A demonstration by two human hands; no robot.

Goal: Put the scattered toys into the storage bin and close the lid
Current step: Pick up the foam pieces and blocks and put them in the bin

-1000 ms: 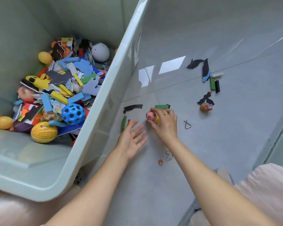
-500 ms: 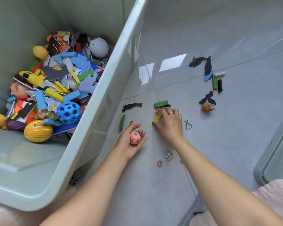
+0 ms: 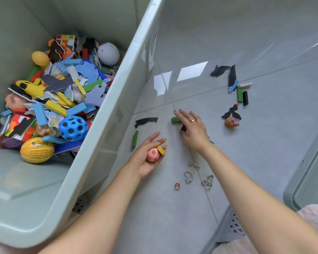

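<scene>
The pale green storage bin (image 3: 106, 125) fills the left, with several toys piled inside. My left hand (image 3: 147, 154) lies palm up on the floor beside it and holds a pink spotted ball (image 3: 153, 154) and a yellow block (image 3: 161, 149). My right hand (image 3: 192, 131) reaches over a green block (image 3: 175, 119), fingers spread above it; a dark piece shows under its thumb. On the floor lie another green block (image 3: 135, 138), a black foam shape (image 3: 146, 121), black shapes (image 3: 226, 74) and small blocks (image 3: 241, 94) farther right.
Metal ring puzzles (image 3: 188, 176) and two marbles (image 3: 177, 186) lie on the grey tiles near my right forearm. A small orange figure (image 3: 231, 122) sits to the right. The bin's lid (image 3: 308, 171) rests at the right edge. A grey perforated basket (image 3: 228, 228) shows at the bottom.
The pink ball passed from my right hand into my left, then the yellow block joined it. My right hand has moved forward over the green block.
</scene>
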